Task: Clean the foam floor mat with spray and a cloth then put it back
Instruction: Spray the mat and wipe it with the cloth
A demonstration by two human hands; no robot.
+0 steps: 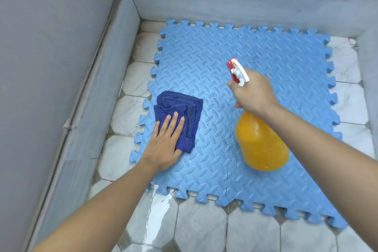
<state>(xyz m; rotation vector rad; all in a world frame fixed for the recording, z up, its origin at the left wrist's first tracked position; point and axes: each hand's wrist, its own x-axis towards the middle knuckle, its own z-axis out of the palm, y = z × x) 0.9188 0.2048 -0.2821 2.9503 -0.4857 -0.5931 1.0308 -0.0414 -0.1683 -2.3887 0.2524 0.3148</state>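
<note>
The left hand (163, 149) presses flat, fingers spread, on a dark blue cloth (180, 112) near the mat's (204, 57) left edge. The right hand (253, 92) has its fingers wrapped around the neck of an orange spray bottle (261, 143) with no readable label.

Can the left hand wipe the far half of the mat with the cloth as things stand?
Probably yes. The left hand lies flat on the cloth, and the mat beyond it is bare. The right hand holds the spray bottle off to the right, clear of that path.

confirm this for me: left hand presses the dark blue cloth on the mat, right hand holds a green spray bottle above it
Not quite: the spray bottle is orange, not green, as the head view shows. The rest holds: the left hand presses the dark blue cloth on the mat, the right hand holding the bottle above it.
</note>
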